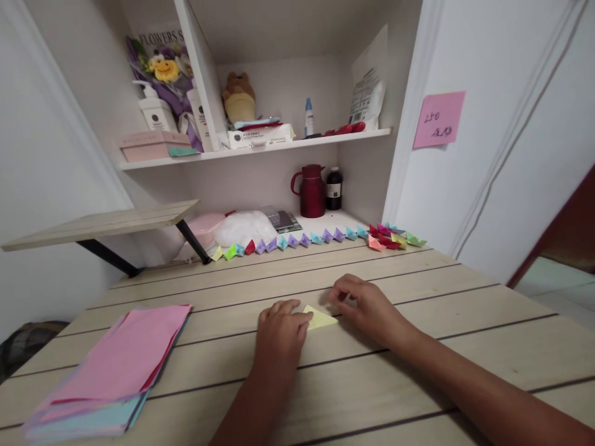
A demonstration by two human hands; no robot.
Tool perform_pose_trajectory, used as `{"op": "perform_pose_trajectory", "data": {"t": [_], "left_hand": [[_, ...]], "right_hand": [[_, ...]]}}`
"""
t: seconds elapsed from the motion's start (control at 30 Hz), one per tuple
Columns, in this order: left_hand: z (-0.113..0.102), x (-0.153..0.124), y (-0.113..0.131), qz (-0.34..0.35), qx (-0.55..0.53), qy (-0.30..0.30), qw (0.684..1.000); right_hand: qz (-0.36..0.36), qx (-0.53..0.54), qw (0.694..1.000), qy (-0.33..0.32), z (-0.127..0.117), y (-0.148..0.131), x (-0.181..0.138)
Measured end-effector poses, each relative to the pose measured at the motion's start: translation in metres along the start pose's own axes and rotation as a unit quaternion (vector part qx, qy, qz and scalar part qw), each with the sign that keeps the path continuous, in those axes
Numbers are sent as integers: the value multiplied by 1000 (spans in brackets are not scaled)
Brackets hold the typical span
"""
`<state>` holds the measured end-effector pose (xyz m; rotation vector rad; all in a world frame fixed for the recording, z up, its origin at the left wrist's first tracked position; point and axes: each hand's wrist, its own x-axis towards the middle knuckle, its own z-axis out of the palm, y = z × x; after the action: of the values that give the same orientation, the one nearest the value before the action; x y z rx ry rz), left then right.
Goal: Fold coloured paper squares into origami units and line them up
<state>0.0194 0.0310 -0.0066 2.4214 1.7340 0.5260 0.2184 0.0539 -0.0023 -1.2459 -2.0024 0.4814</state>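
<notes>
A small pale yellow sheet of paper [321, 319], folded into a triangle, lies on the wooden table before me. My left hand [281, 328] rests over its left end, with thumb and fingertips holding it against the tabletop. Just off the paper's right corner is my right hand [365, 306], its fingers curled and thumb bent toward the index finger in a loose pinch. I see nothing between those fingertips, and they appear apart from the paper. Part of the triangle is hidden under my left hand.
A stack of coloured paper [121, 359], pink on top, lies at the left. Several small folded paper pieces [292, 241] line the table's back edge, some clustered [388, 237] at right. A small raised shelf [106, 220] stands back left; a red jug [312, 191] sits behind.
</notes>
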Motion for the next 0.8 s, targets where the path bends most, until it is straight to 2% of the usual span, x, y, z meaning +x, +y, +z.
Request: {"op": "perform_pose_trajectory", "data": {"t": [0.1, 0.17, 0.27, 0.4, 0.63, 0.8], "left_hand": [[2, -1, -1, -3, -9, -1, 1000], [2, -2, -4, -14, -24, 2, 1000], [-1, -2, -12, -66, -42, 19, 997], [-8, -4, -23, -117, -44, 38, 991], [-5, -11, -23, -69, -95, 6, 993], [3, -10, -16, -111, -98, 41, 988]], "right_hand": [[-67, 34, 996, -41, 12, -14, -4], [-75, 27, 995, -68, 22, -17, -7], [-65, 18, 995, -76, 32, -14, -9], [-70, 21, 992, -103, 30, -10, -8], [-47, 14, 988, -144, 25, -18, -11], [-47, -34, 988, -143, 24, -17, -9]]}}
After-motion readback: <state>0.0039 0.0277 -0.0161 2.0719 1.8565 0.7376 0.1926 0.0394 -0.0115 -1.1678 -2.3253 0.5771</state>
